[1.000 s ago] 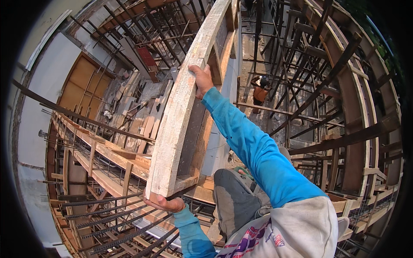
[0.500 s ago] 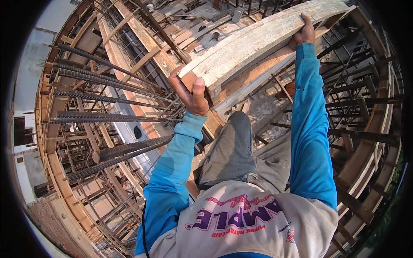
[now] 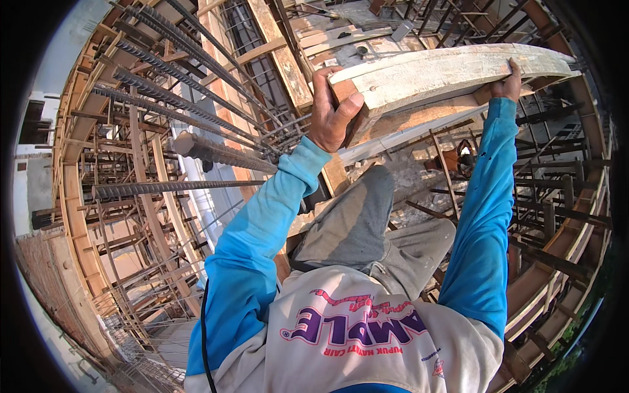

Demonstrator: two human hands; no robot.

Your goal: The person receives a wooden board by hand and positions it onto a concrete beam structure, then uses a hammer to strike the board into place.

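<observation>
panel (image 3: 452, 75) swung flatter, both hands (image 3: 334, 111) gripping.

Constr. site: rebar (image 3: 196, 147), timber formwork (image 3: 282, 59)

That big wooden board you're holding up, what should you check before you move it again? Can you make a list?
1. Left hand grips the near end of the wooden board, thumb over the top: ok.
2. Right hand holds the far part of the board: ok, though only the fingers show.
3. Board lifted off the rebar bundles: ok, it looks free of them.
4. Footing under the grey trousers: cannot tell, the feet are hidden.
5. Person below near the board: not ok, someone appears to be underneath.
6. Space to the right, past the timber formwork: cannot tell.
</observation>
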